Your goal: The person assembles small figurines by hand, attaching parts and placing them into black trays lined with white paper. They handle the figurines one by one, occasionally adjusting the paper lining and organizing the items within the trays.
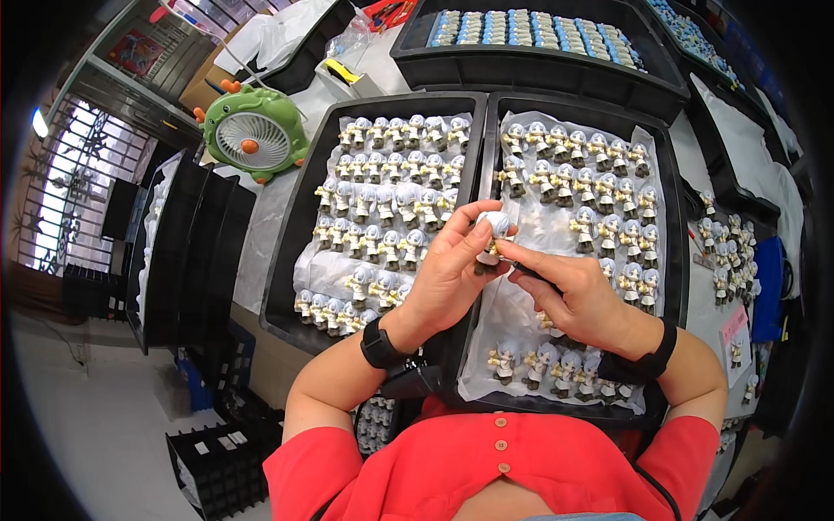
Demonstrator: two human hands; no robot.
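Between the fingers of my left hand (452,269) is a small figurine (492,241) with pale hair, a white and gold outfit and dark boots. My right hand (573,291) grips a slim dark tool (532,276) whose tip meets the figurine's side; what kind of tool it is I cannot make out. Both hands are over the inner edges of two black trays. Rows of matching figurines stand on white lining in the left tray (291,226) and the right tray (679,234). My hands and forearms hide part of the rows.
A green animal-shaped fan (252,135) stands left of the trays. Behind them, a larger black tray (539,65) holds blue and cream pieces. More figurines (728,252) cluster at the right. Stacked black crates (187,252) rise at the left. A yellow-handled cutter (341,71) lies at the back.
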